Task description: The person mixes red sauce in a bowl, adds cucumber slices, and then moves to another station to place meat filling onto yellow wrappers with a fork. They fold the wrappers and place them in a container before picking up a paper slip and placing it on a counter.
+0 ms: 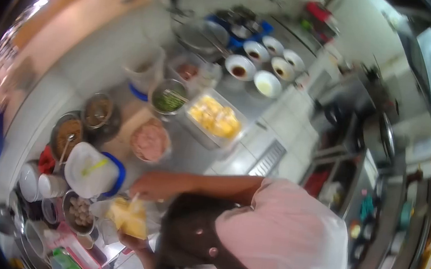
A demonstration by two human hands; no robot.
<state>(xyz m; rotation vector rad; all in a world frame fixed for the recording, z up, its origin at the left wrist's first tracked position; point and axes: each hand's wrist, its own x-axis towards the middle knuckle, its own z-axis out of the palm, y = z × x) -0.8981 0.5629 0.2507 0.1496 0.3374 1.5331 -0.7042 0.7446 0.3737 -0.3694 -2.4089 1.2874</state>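
My left hand (134, 241) is at the lower middle, its fingers curled against the underside of yellow wrappers (133, 225), thin square sheets of dough. My right hand (159, 185) is just above them, fingers closed around a thin pale stick-like tool (136, 198) that points down at the wrappers. The tool's exact kind is too blurred to tell. A bowl of pink minced meat (150, 140) stands just beyond my right hand. Farther off, a metal tray (202, 137) holds several folded yellow dumplings (215, 116).
A white tub (86, 173) with a blue rim, a bowl of chopped greens (169, 97) and a bowl of round pale balls (79, 210) crowd the steel counter. Several white bowls (240, 67) with dark sauce stand at the far end. Stoves and a large pot (377, 136) are across the aisle.
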